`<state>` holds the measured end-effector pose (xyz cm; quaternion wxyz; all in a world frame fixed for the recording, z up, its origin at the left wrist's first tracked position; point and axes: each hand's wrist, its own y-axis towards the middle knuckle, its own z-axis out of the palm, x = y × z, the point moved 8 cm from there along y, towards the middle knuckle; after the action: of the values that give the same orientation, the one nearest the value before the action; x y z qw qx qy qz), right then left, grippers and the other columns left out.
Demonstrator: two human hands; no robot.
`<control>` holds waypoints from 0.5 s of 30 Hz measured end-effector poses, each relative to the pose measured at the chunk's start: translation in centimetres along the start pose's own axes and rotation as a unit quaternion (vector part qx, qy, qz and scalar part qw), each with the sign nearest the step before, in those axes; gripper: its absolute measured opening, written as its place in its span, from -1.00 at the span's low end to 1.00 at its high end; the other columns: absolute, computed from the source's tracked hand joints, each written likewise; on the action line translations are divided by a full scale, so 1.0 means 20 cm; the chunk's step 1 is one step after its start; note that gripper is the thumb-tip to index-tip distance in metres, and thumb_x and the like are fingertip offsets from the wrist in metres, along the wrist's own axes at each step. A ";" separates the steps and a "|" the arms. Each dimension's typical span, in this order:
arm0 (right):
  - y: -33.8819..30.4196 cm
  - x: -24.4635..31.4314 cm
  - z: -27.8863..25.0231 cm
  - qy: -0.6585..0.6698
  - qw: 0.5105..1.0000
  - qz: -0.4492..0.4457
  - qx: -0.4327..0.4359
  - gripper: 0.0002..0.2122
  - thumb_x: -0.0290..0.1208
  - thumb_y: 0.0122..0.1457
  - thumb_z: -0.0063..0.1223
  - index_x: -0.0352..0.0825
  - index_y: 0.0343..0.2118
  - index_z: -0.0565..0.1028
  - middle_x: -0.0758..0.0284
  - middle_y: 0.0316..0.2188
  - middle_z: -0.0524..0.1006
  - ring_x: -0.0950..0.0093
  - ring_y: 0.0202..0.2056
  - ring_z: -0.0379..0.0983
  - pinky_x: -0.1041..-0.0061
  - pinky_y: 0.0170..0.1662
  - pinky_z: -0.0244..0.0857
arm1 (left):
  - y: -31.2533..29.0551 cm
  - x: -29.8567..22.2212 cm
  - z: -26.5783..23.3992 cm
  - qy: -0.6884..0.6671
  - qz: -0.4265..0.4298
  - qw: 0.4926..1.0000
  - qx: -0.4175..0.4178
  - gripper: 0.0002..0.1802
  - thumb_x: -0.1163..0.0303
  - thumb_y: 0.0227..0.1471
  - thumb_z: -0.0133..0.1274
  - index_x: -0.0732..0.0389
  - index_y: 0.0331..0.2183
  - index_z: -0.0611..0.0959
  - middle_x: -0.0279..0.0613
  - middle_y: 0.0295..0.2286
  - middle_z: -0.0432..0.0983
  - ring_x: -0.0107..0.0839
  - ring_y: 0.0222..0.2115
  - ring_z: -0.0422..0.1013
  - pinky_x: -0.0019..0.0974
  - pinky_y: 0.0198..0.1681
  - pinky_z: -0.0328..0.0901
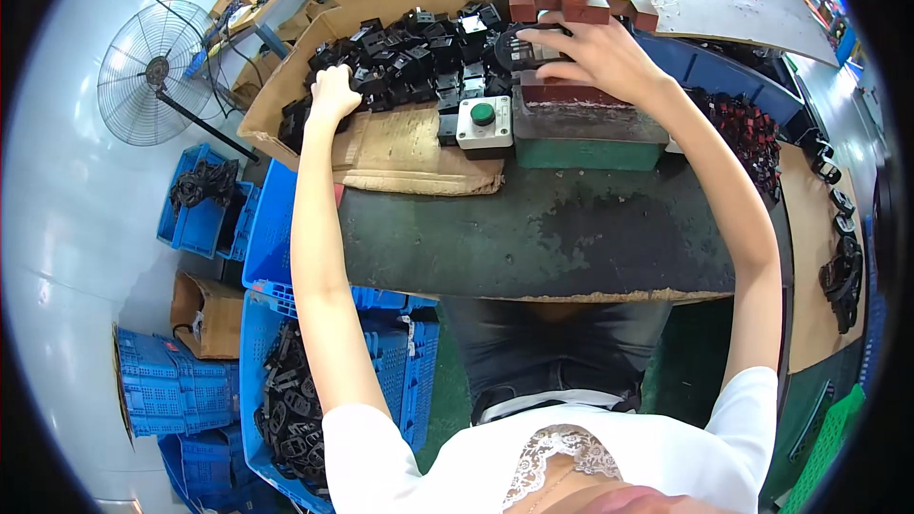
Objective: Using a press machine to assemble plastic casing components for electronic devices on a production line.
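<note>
My left hand [334,93] is closed at the left side of a heap of black plastic parts [409,57] in an open cardboard box. Whatever its fingers hold, if anything, is hidden. At the press, my right hand [598,55] has its thumb and fingers around a black plastic part [517,50] with a rounded end. That part lies between the press's upper reddish-brown block [557,2] and the lower block on a green base [588,152]. A grey switch box [486,136] with a green button [483,114] stands left of the base.
A flattened cardboard sheet [414,157] lies before the heap on the dark table [457,247]. Red and black parts [738,138] lie to the right, beside a blue bin [733,76]. At lower left, a blue crate [252,343] holds black parts. A fan [155,71] stands far left.
</note>
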<state>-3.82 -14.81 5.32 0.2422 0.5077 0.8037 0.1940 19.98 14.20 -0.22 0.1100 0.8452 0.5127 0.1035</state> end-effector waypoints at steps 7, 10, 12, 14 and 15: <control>-0.13 -0.13 0.02 0.093 0.994 0.039 0.042 -0.58 -0.10 0.18 -0.02 -0.05 0.10 0.40 0.18 -0.06 0.43 0.20 -0.06 0.37 0.28 0.02 0.26 | -0.05 0.11 -0.04 -0.563 -0.174 0.795 -0.144 -0.54 0.42 -0.04 0.21 0.53 -0.16 0.46 -0.06 -0.40 0.54 -0.27 -0.41 0.50 -0.21 -0.21 0.48; -0.16 -0.17 0.03 0.121 0.989 0.037 0.083 -0.54 -0.07 0.20 -0.06 -0.10 0.14 0.34 0.21 -0.03 0.40 0.22 -0.02 0.33 0.31 0.06 0.23 | 0.01 0.00 0.08 -0.837 -0.170 0.520 -0.005 -0.67 0.50 0.06 0.10 0.50 -0.17 0.45 0.09 -0.17 0.41 -0.12 -0.16 0.42 -0.14 -0.02 0.42; -0.20 -0.16 -0.03 0.094 0.995 0.025 0.038 -0.50 -0.06 0.21 -0.07 -0.13 0.18 0.27 0.18 0.01 0.37 0.21 0.02 0.30 0.31 0.08 0.21 | 0.03 -0.08 0.12 -0.896 -0.175 0.407 -0.021 -0.63 0.49 0.06 0.10 0.53 -0.16 0.40 0.20 -0.13 0.36 0.06 -0.04 0.31 -0.11 0.08 0.37; -0.27 -0.18 -0.07 0.101 0.993 0.042 0.045 -0.45 -0.14 0.24 -0.09 -0.19 0.25 0.13 0.15 0.12 0.28 0.22 0.13 0.22 0.28 0.17 0.11 | 0.05 -0.22 0.12 -0.917 -0.170 0.360 0.032 -0.61 0.41 0.10 0.07 0.53 -0.17 0.37 0.19 -0.17 0.34 0.09 -0.09 0.35 -0.11 0.00 0.43; -0.32 -0.21 -0.11 0.103 0.992 0.067 0.038 -0.46 -0.15 0.24 -0.09 -0.21 0.24 0.14 0.16 0.13 0.28 0.22 0.14 0.21 0.28 0.17 0.10 | 0.06 -0.30 0.11 -0.927 -0.162 0.331 0.061 -0.64 0.37 0.11 0.06 0.49 -0.21 0.40 0.10 -0.23 0.38 0.02 -0.16 0.41 -0.09 -0.05 0.46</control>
<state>-8.20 -21.38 4.27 0.1253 0.5467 0.7951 0.2307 18.86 8.20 -2.36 0.4771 0.2993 0.2114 -0.7988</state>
